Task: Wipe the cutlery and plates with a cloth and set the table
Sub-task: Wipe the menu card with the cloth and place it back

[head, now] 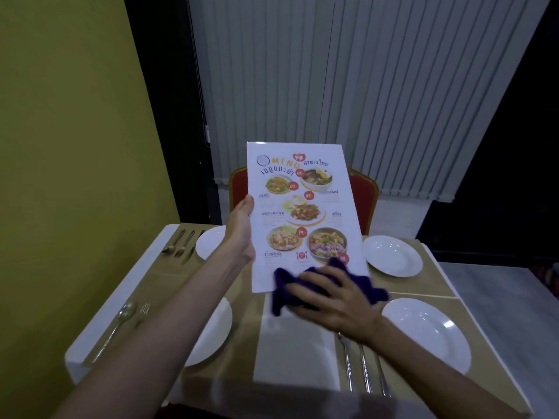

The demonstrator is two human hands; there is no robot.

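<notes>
Grey blinds (pixel 332 86) and a yellow wall (pixel 75 146) close off the far side of the table (pixel 145 258), where a red chair (pixel 364 192) stands at 12 o'clock. Four white plates (pixel 393 255) already sit at 10, 2, 4 and 8 o'clock, with cutlery (pixel 181 246) laid at 10, 8 and 5 o'clock. Above the middle, a menu (pixel 299 207) is held upright by the left hand (pixel 242 228), which grips its left edge with the thumb lying along it; the fingers are hidden behind the sheet. The right hand (pixel 329 300) lies spread on a purple cloth (pixel 282 294), pressing it against the menu's bottom edge. Held at one edge only, the sheet will likely bend or twist out of that grip if the wiping presses hard. The cloth's loose end hangs low, and a wide sweep could drag it, or the right forearm, across the cutlery at 5 o'clock and knock it askew
</notes>
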